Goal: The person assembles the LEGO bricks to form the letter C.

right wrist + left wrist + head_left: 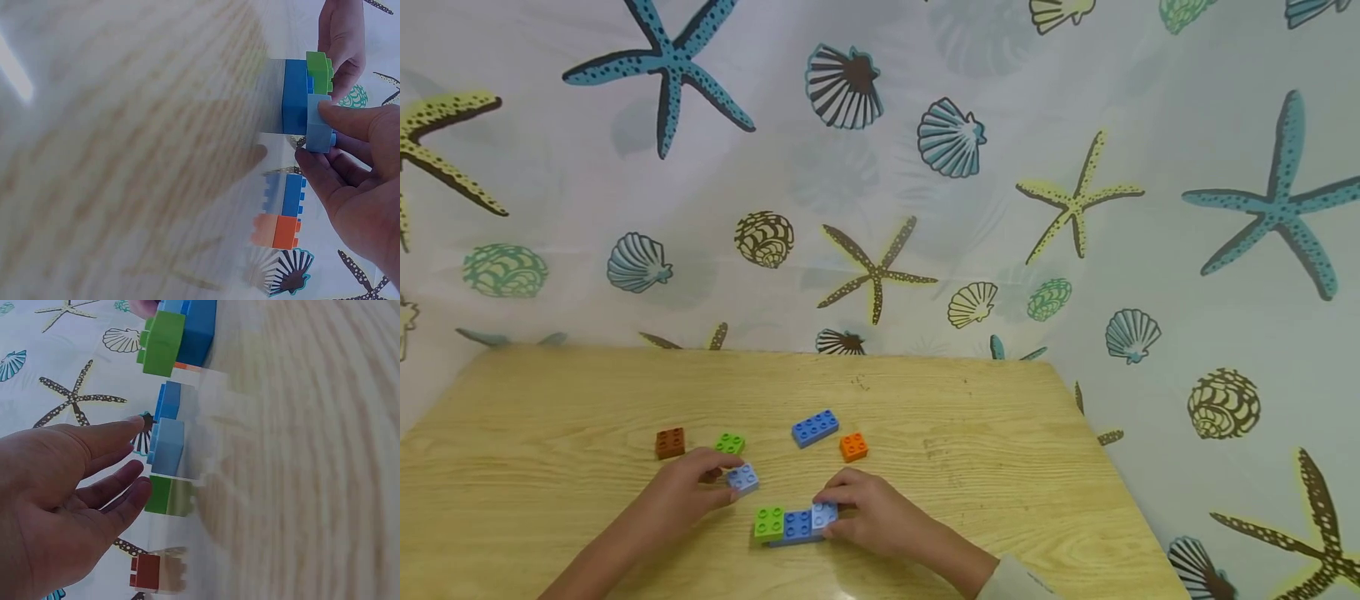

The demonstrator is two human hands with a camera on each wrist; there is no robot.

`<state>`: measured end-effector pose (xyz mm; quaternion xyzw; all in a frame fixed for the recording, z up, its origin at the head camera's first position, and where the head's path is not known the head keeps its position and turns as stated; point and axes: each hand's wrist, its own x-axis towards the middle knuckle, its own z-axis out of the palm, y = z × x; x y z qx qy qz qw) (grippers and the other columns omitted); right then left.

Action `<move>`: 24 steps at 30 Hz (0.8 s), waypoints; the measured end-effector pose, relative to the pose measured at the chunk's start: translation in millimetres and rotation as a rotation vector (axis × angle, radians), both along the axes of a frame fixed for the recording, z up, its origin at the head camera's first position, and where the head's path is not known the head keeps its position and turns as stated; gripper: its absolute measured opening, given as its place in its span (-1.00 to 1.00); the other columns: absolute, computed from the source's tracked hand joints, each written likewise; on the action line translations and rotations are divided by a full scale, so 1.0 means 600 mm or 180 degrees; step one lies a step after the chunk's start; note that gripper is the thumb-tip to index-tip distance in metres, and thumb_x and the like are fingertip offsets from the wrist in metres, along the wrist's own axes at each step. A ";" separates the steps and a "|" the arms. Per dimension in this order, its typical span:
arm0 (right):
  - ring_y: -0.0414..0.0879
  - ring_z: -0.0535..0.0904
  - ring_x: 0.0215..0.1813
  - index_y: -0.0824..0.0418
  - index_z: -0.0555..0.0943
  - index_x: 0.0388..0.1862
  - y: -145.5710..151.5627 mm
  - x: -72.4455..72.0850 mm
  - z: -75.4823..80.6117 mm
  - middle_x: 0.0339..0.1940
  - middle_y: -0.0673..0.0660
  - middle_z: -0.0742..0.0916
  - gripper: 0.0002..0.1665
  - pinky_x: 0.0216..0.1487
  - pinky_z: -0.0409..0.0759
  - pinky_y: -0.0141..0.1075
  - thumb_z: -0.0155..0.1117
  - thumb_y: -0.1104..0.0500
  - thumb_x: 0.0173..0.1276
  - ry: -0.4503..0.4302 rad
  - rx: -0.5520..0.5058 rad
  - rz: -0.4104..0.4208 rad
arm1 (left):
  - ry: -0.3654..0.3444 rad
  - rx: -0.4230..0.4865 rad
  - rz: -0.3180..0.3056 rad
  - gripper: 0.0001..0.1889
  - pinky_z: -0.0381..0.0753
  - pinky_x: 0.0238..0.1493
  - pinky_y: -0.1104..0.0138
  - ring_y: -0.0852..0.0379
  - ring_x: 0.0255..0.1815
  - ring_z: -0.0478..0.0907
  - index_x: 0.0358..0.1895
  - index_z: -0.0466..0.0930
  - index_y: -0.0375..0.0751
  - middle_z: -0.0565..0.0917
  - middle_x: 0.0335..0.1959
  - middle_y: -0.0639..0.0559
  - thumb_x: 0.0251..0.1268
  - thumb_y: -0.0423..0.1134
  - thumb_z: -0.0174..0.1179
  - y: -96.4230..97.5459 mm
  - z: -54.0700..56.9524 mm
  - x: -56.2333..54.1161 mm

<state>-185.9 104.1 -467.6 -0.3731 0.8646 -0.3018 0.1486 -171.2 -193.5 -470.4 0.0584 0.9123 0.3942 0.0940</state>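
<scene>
A long blue toy brick [797,527] lies at the front of the table, with a lime green brick [769,523] stacked on its left end. On its right end sits a light blue brick [823,515], which my right hand [876,512] pinches between thumb and fingers; in the right wrist view this brick [319,125] overhangs the end of the blue one. My left hand [688,492] is beside a second light blue brick [743,478] lying on the table. In the left wrist view its thumb and fingers are spread apart near that brick [167,447].
Behind the left hand lie a brown brick [670,442] and a green brick [730,443]. Farther back are another long blue brick [815,428] and an orange brick [853,447]. A curtain [895,192] with shells and starfish hangs behind the wooden table [970,425].
</scene>
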 end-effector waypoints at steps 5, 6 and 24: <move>-0.41 0.49 0.02 0.13 0.68 0.21 -0.002 0.001 0.002 0.09 -0.07 0.65 -0.58 0.06 0.57 -0.49 0.40 0.14 0.39 -0.0033 -0.0004 -0.0034 | 0.0080 -0.0039 0.0017 -0.56 0.69 0.03 0.06 -0.03 0.03 0.61 0.17 0.66 -0.26 0.64 0.05 -0.11 0.23 -0.24 0.43 -0.003 -0.013 -0.008; -0.41 0.49 0.02 0.13 0.68 0.21 -0.002 0.002 0.002 0.09 -0.07 0.65 -0.58 0.06 0.58 -0.49 0.40 0.14 0.39 -0.0036 -0.0008 -0.0037 | 0.0097 -0.0029 0.0016 -0.56 0.69 0.00 0.10 0.01 0.00 0.61 0.17 0.65 -0.27 0.65 0.03 -0.10 0.23 -0.24 0.43 -0.003 -0.016 -0.010; -0.42 0.48 -0.01 0.11 0.69 0.19 -0.001 0.002 -0.004 0.06 -0.10 0.64 -0.61 0.03 0.55 -0.54 0.39 0.14 0.40 -0.0029 -0.0041 -0.0023 | 0.0140 0.0013 0.0103 -0.58 0.68 -0.09 0.19 0.09 -0.08 0.61 0.15 0.66 -0.30 0.66 -0.01 -0.09 0.22 -0.31 0.42 0.008 -0.028 -0.014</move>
